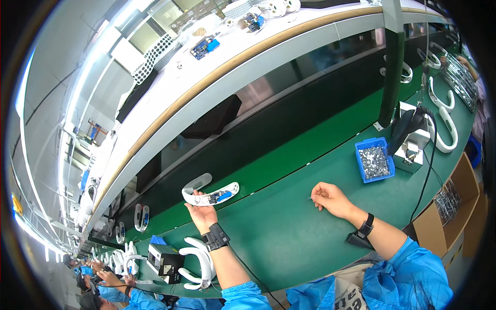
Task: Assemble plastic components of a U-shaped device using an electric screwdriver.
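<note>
My left hand (202,215) reaches to the conveyor's near edge, with its fingers around a white curved plastic housing (230,188). The housing is U-shaped, and its open side shows a circuit board and a blue part (224,196). Over the green table, my right hand (331,199) has its thumb and fingertips pinched together. A tiny greyish bit seems to show at those fingertips, too small to name. Beyond my right hand stands a blue bin (365,176) of small metal parts (374,162).
A black handheld tool (405,129) with a coiled cable leans by a metal fixture (413,150) at right. White housings (199,261) and a black box (164,262) stand left. A shelf (289,44) runs above the conveyor. A carton (431,227) holds metal pieces; co-workers sit far left.
</note>
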Demonstrator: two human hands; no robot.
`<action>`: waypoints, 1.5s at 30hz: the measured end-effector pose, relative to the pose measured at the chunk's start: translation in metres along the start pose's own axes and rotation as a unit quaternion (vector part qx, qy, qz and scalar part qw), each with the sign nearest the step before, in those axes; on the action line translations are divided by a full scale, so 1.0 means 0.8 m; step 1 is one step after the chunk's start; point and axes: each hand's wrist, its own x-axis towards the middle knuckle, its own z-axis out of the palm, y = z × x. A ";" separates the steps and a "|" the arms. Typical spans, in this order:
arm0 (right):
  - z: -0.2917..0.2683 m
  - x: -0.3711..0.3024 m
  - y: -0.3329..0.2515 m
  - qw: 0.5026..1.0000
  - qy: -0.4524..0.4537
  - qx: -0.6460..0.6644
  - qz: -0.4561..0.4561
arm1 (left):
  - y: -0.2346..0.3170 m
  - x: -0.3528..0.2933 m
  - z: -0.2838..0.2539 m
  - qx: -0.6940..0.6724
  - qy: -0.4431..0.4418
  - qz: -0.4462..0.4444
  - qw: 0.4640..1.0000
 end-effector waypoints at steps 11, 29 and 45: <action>-0.014 -0.007 -0.003 0.998 0.053 0.027 -0.027 | -0.067 -0.159 0.180 0.265 -0.143 0.042 0.953; 0.005 -0.160 -0.226 0.968 0.049 -0.177 -0.172 | -0.186 -0.391 0.237 0.355 -0.336 -0.180 0.853; 0.003 -0.210 -0.183 0.974 0.143 -0.136 -0.114 | -0.194 -0.439 0.229 0.360 -0.313 -0.174 0.861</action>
